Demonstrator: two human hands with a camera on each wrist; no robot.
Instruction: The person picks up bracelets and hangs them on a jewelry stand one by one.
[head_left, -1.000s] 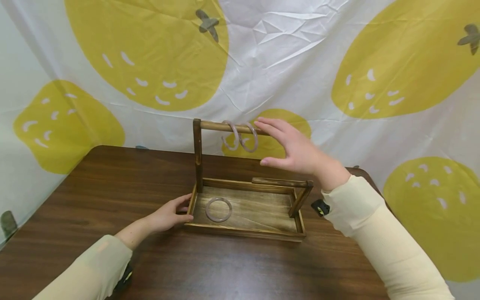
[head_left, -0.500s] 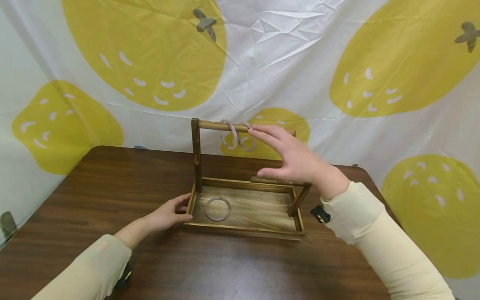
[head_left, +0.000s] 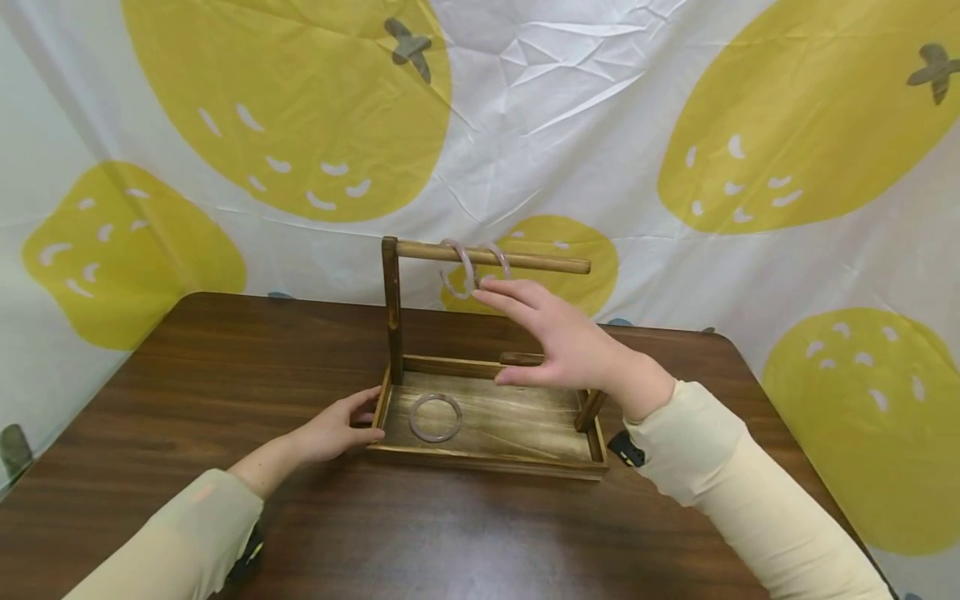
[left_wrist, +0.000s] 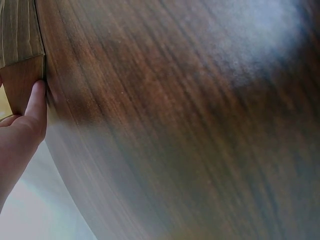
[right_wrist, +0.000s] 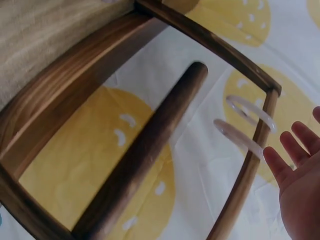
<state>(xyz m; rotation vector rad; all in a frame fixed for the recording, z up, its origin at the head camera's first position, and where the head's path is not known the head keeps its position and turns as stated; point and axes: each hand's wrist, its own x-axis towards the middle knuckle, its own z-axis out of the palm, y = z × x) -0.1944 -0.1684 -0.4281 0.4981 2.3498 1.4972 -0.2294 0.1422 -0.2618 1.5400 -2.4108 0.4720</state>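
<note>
A brown wooden bangle stand [head_left: 495,468] has a tray base, a tall upper bar and a shorter low bar. Two pale pinkish bangles hang on the upper bar; the left bangle [head_left: 468,265] and the right bangle [head_left: 500,255] are close together. A third bangle [head_left: 414,427] lies flat in the tray's left part. With thumb and fingers, my left hand [head_left: 330,433] holds the tray's left end wall. My right hand [head_left: 573,342], fingers extended and thumb apart, has its fingertips at the right hanging bangle, hiding its lower part. In the right wrist view a fingertip meets a bangle [right_wrist: 237,139].
The stand sits on a dark brown wooden table [head_left: 225,358]. Close behind the table hangs a white cloth [head_left: 570,117] printed with large yellow fruit. The low bar [right_wrist: 150,135] juts out below my right hand.
My right hand has come down and left from beside the upper bar, its fingertips now lower on the right hanging bangle. My left hand and the stand stay in place.
</note>
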